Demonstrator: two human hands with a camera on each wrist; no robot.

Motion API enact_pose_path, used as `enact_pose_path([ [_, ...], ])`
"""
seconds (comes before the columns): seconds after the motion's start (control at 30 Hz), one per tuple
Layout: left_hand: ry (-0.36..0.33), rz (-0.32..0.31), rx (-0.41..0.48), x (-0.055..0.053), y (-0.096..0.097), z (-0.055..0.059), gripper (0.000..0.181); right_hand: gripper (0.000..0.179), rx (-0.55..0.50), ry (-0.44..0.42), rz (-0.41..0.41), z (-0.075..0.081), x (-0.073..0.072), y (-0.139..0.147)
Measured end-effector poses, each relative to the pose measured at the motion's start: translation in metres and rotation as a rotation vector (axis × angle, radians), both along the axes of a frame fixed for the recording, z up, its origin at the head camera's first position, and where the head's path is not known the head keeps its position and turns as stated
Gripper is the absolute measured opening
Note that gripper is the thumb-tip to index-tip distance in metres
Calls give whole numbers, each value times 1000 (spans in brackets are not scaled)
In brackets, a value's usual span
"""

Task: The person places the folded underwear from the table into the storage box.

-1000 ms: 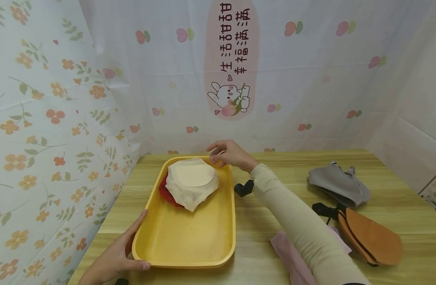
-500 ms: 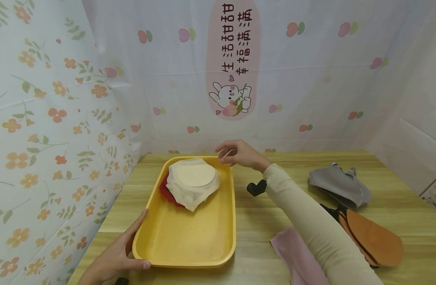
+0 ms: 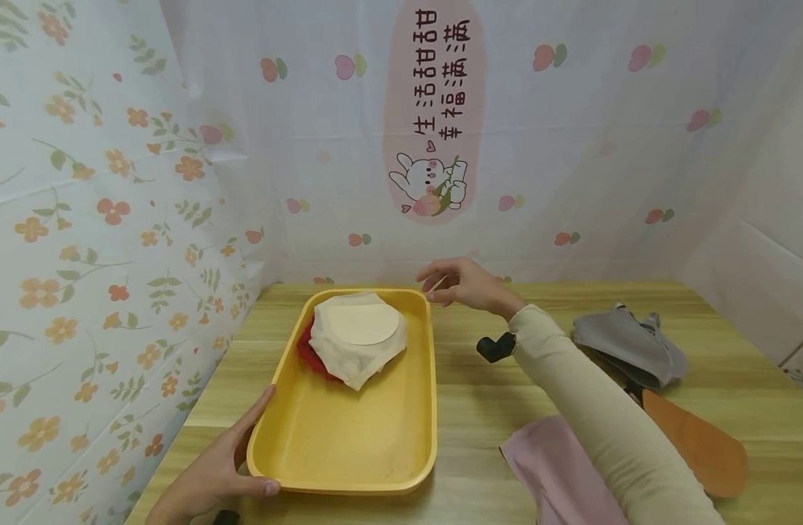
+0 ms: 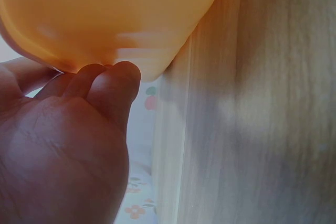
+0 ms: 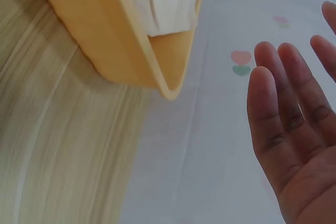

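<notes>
A yellow plastic tray (image 3: 348, 452) with raised sides stands on the wood-grain table. At its near left corner my left hand (image 3: 211, 467) grips the outside, thumb along the front and fingers on the left side; in the left wrist view its fingertips press against the tray wall. Folded cream fabric (image 3: 360, 324) with a smooth rounded panel on top lies in the far part of the tray, over a piece of red fabric (image 3: 316, 357). Just off the far right corner, my right hand (image 3: 470, 284) hovers with loosely bent, empty fingers, apart from the rim in the right wrist view.
To the right lie a grey fabric garment (image 3: 627, 343), an orange-brown piece (image 3: 699, 445) partly behind the sleeve (image 3: 598, 408), and pink cloth (image 3: 559, 467) near the front. A printed curtain (image 3: 309, 146) closes off the back and left of the table.
My right hand has drifted right, away from the stacked cream fabric and past the tray's far right corner. The left hand and the tray keep their places.
</notes>
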State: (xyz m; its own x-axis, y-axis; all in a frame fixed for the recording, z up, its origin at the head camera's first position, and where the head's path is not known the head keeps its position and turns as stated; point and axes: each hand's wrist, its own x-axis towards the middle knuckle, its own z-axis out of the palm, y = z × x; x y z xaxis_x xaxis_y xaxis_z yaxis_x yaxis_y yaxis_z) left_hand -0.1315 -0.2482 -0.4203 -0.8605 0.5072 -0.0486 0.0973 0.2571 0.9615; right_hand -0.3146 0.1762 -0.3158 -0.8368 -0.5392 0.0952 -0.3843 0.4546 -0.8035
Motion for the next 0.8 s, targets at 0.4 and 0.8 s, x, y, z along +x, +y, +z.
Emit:
enact_pose_path([
  [0.4, 8, -2, 4, 0, 1, 1, 113, 36, 16, 59, 25, 6, 11, 34],
  [0.8, 29, -11, 6, 1, 1, 0, 113, 38, 5, 79, -29, 0, 15, 60],
])
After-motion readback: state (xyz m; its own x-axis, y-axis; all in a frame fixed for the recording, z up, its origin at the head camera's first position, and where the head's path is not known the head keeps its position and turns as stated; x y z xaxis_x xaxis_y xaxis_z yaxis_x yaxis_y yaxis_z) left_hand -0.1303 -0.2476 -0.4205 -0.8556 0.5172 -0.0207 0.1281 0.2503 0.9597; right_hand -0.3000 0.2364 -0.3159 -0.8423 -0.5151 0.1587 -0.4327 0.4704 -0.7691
